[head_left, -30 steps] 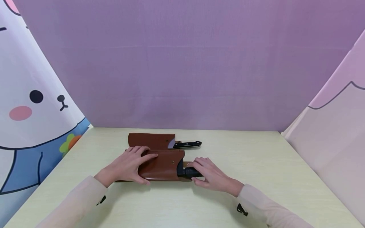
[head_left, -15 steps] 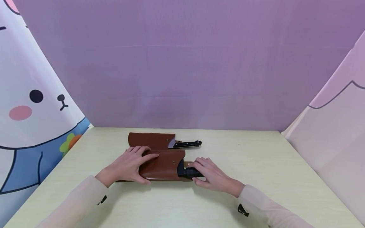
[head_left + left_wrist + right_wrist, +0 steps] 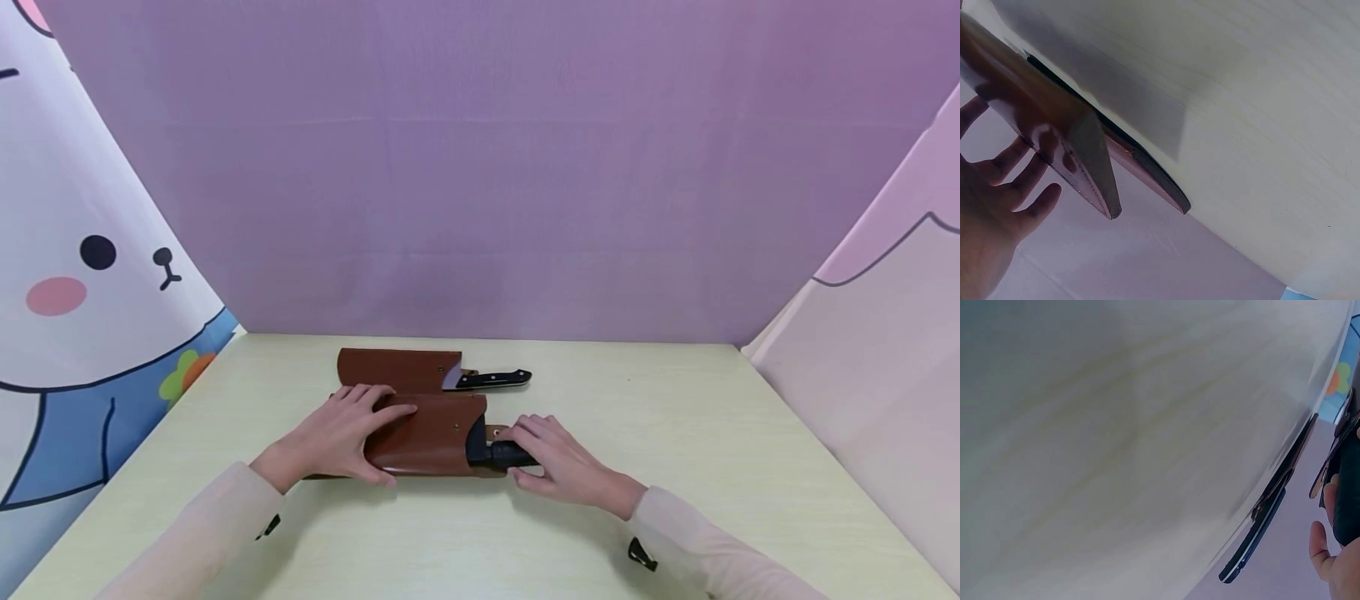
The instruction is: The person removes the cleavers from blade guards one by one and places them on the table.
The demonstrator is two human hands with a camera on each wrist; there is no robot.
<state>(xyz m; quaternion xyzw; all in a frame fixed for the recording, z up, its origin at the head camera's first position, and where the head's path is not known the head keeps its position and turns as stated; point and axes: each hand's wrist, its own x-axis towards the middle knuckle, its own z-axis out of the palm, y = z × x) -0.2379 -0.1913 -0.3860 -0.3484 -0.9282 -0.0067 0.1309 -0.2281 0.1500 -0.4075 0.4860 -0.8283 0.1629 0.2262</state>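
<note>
My left hand (image 3: 341,433) grips a brown leather knife sheath (image 3: 427,437) across its width, thumb at the near edge and fingers over the far part. In the left wrist view the sheath (image 3: 1041,119) appears end-on, with spread fingers along one edge. A knife's black handle (image 3: 512,454) sticks out of the sheath's right end. My right hand (image 3: 558,467) holds that handle; the blade is mostly hidden inside, with a dark strip showing at the sheath mouth. In the right wrist view the handle (image 3: 1349,494) lies between thumb and fingers.
Behind lies a second brown sheath (image 3: 397,371), with a black riveted knife handle (image 3: 495,380) protruding rightward. Both sit on a pale wooden table (image 3: 637,400). A purple backdrop (image 3: 480,167) rises at the table's far edge, with printed cloth (image 3: 112,333) at the left.
My right hand has crept slightly to the right with the black handle, exposing a little more of it. My left hand and the sheath stay nearly in place.
</note>
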